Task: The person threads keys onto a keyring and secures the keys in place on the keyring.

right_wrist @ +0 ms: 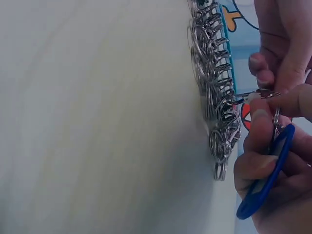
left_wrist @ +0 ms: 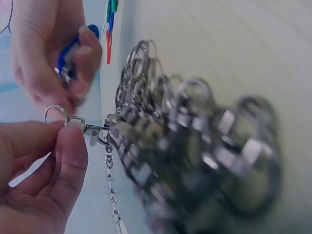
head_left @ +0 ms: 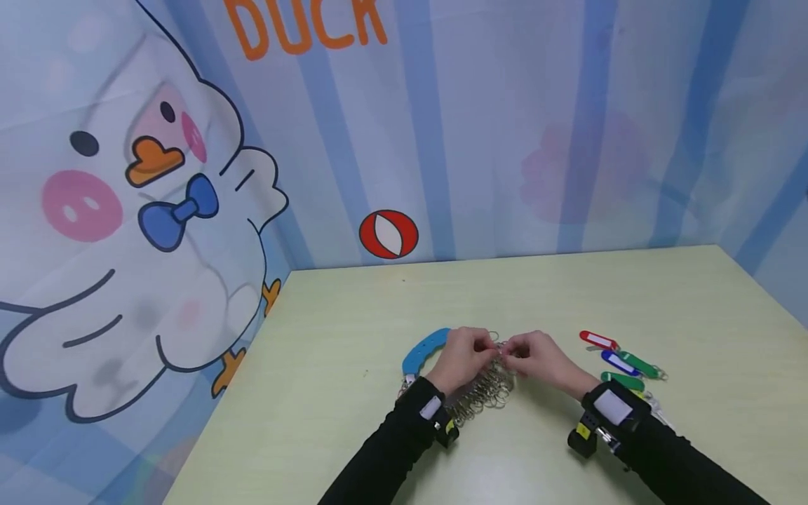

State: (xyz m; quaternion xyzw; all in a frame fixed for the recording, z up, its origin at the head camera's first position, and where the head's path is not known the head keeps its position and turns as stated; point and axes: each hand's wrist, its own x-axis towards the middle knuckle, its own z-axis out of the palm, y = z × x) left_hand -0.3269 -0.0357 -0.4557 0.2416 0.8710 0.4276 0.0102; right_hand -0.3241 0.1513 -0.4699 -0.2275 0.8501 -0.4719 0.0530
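Observation:
My left hand [head_left: 463, 359] pinches a metal key ring [left_wrist: 57, 108] on a small swivel clasp [left_wrist: 93, 130]. My right hand [head_left: 541, 359] meets it fingertip to fingertip over a bunch of metal rings [head_left: 485, 398]. A blue key tag [right_wrist: 258, 190] is tucked in the right hand's fingers, its metal link running up to the pinched ring. The clasp joins the bunch, whose rings hang on a curved blue holder [head_left: 424, 348], partly hidden behind the left hand. In the left wrist view a thin chain [left_wrist: 112, 195] runs past the bunch.
Right of the hands lie several key tags: a red tag [head_left: 598, 340], a blue tag [head_left: 621, 362] and green tags, one green tag [head_left: 623, 381] close by the right wrist. The pale table [head_left: 353, 315] ends at a printed cloth backdrop [head_left: 505, 140].

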